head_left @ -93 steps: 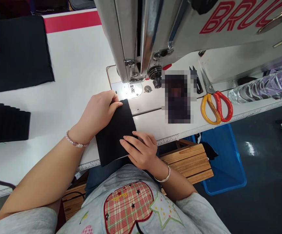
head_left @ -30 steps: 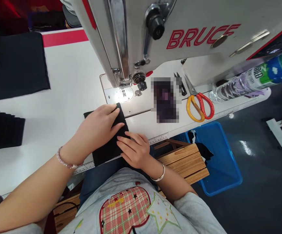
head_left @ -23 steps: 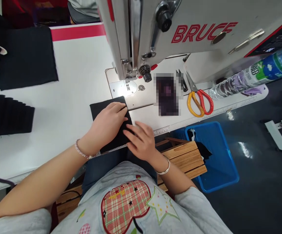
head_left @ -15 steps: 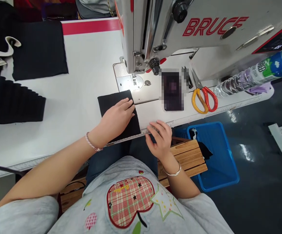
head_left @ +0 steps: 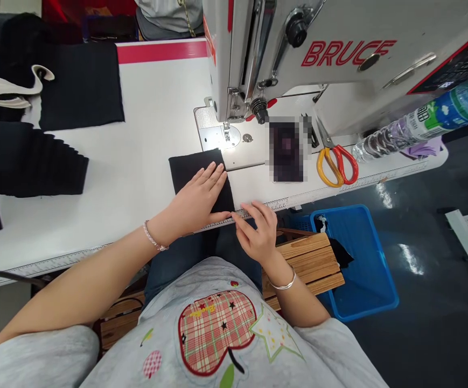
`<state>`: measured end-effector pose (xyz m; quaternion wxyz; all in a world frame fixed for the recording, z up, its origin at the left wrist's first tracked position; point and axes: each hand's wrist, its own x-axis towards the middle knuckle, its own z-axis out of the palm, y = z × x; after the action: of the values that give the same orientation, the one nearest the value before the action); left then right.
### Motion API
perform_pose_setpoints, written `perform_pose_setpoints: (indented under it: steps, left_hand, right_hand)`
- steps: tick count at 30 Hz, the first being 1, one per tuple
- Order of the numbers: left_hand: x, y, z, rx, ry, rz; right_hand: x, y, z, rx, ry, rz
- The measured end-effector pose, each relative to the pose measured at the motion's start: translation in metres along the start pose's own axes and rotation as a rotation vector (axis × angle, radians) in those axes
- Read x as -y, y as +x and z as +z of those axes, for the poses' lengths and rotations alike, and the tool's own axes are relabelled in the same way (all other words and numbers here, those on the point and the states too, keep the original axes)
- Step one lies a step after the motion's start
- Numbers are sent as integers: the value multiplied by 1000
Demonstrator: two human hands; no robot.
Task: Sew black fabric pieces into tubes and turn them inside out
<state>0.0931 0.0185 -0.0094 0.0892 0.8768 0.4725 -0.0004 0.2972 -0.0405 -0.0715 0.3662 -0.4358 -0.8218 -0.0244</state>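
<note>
My left hand (head_left: 195, 196) lies flat, fingers stretched, on a black fabric piece (head_left: 179, 167) at the table's front edge. Its thumb points right along the fabric's lower edge. My right hand (head_left: 259, 233) is at the fabric's front right corner, over the ruler tape (head_left: 286, 203) along the edge. Its fingers are slightly bent and apart, one fingertip close to my left thumb; whether it touches the cloth I cannot tell. Just behind the fabric are the presser foot (head_left: 226, 132) and needle plate of a white sewing machine (head_left: 339, 32).
Stacked black fabric pieces (head_left: 32, 159) and a flat black piece (head_left: 82, 86) lie at left, near a white strip (head_left: 11, 86). To the right are a pixelated dark object (head_left: 287, 153), scissors (head_left: 336, 164) and a plastic bottle (head_left: 423, 121). A blue basket (head_left: 363, 269) stands below, beside a wooden bench (head_left: 310, 261).
My left hand has flattened and spread its fingers on the fabric, its thumb now stretched to the right. My right hand has moved left to the fabric's corner. The view has shifted slightly.
</note>
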Motion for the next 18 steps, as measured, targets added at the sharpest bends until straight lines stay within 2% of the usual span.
perform_pose_setpoints:
  steps: [10,18]
  left_hand:
    - [7,-4,1,-84,-195,21]
    - [5,-4,-1,-238,-305,-11]
  right_hand:
    - [6,10,6,-17,14,-7]
    - [10,15,18,-143,35,93]
